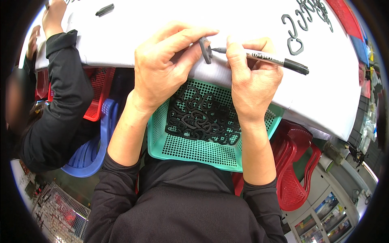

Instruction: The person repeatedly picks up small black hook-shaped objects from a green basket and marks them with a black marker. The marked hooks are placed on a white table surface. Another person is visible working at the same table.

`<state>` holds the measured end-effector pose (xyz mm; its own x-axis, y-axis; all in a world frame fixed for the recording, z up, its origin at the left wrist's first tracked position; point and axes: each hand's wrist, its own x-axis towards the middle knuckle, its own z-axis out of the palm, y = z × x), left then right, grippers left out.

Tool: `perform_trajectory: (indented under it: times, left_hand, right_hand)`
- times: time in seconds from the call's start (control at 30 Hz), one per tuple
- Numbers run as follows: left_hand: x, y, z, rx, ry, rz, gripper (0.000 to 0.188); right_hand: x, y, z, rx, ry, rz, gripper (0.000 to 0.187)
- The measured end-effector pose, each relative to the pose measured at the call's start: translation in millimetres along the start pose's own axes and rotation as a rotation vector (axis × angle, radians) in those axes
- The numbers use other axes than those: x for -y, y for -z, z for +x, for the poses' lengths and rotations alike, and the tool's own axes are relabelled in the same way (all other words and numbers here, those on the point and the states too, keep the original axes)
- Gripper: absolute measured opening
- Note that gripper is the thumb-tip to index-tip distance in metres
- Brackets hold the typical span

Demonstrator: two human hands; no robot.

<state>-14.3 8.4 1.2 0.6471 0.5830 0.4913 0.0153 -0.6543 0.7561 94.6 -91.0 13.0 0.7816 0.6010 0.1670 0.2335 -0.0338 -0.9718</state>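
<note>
Between thumb and fingers, my left hand (160, 60) pinches a dark curved ring-like piece (206, 50), held on edge over the table's near side. My right hand (255, 77) grips a marker pen (269, 57) with a grey barrel; its black cap sits on the rear end. The pen's dark tip points left, at or very near the piece; whether it touches I cannot tell. Below both hands, a green perforated basket (194, 156) rests at my lap, holding many similar black curved pieces (202, 117).
Similar pieces (296, 45) lie in a row on the white table (243, 20) at the far right. A black pen cap (105, 10) lies far left. A co-worker's arm (65, 81) reaches in at left, beside a blue chair (91, 150). Red chairs (291, 170) stand at right.
</note>
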Motion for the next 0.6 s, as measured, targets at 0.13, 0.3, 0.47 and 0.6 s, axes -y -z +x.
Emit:
perform_trajectory:
  times: [0.13,0.3,0.47,0.6]
  left_hand:
    - [0,0,0,-0.001,0.004,-0.001,0.030]
    - [-2,6,2,0.044,-0.015,0.054,0.031]
    - [-35,22,2,0.476,0.031,-0.108,0.043]
    - [-41,22,1,0.699,-0.017,-0.140,0.046]
  right_hand:
    - [0,-1,0,-0.001,0.020,-0.006,0.017]
    - [-3,7,-4,-0.066,0.018,0.133,0.011]
    - [3,53,24,-0.354,0.131,0.066,0.013]
    - [-20,101,52,-0.353,0.176,-0.298,0.020]
